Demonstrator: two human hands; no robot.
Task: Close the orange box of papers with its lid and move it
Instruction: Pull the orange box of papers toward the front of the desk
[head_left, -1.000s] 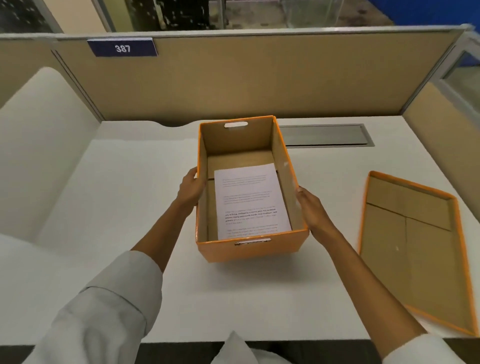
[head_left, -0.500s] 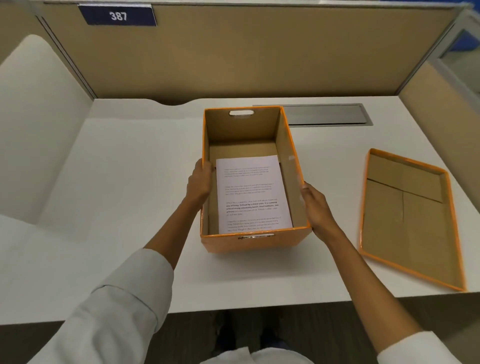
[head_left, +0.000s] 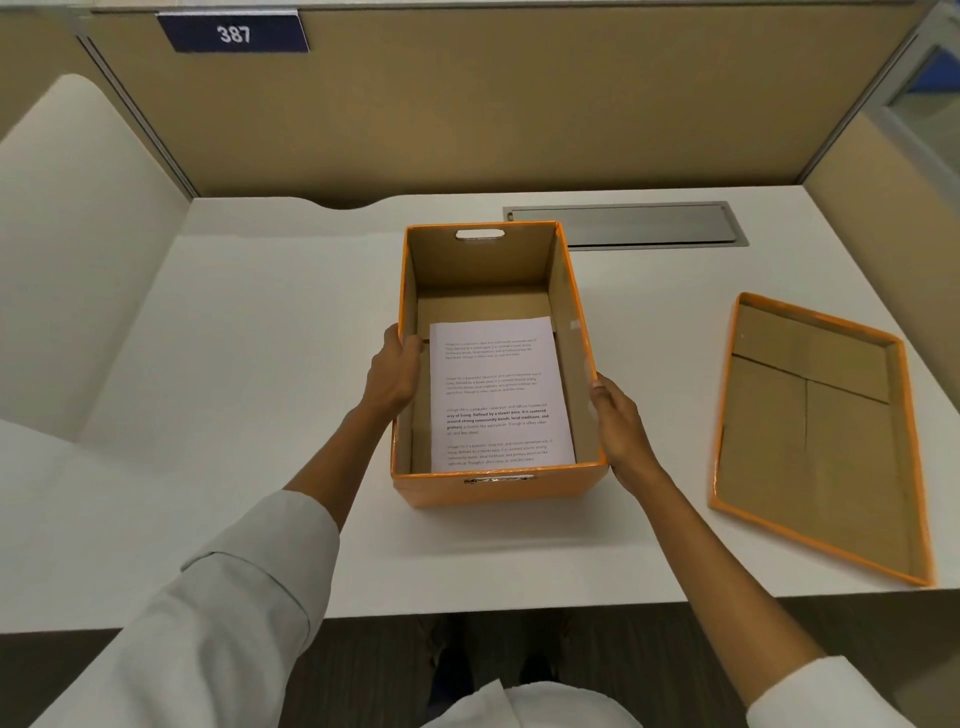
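Observation:
An open orange box (head_left: 498, 491) with a brown cardboard inside stands in the middle of the white desk (head_left: 260, 364). A printed white sheet of paper (head_left: 498, 395) lies flat on its bottom. My left hand (head_left: 394, 374) grips the box's left wall, fingers curled over the rim. Pressed flat against the outside of the right wall is my right hand (head_left: 621, 423). The orange lid (head_left: 810, 431) lies upside down on the desk to the right of the box, brown inside facing up, apart from both hands.
A grey metal cable hatch (head_left: 623, 224) is set into the desk behind the box. Tan partition walls (head_left: 467, 114) enclose the desk at the back and right; a white panel (head_left: 78, 234) stands on the left. The desk's front edge runs just below my forearms.
The view has tilted down and the box sits slightly farther from the desk's front edge. My left hand has shifted up so its fingers hook over the left rim. The lid has not moved.

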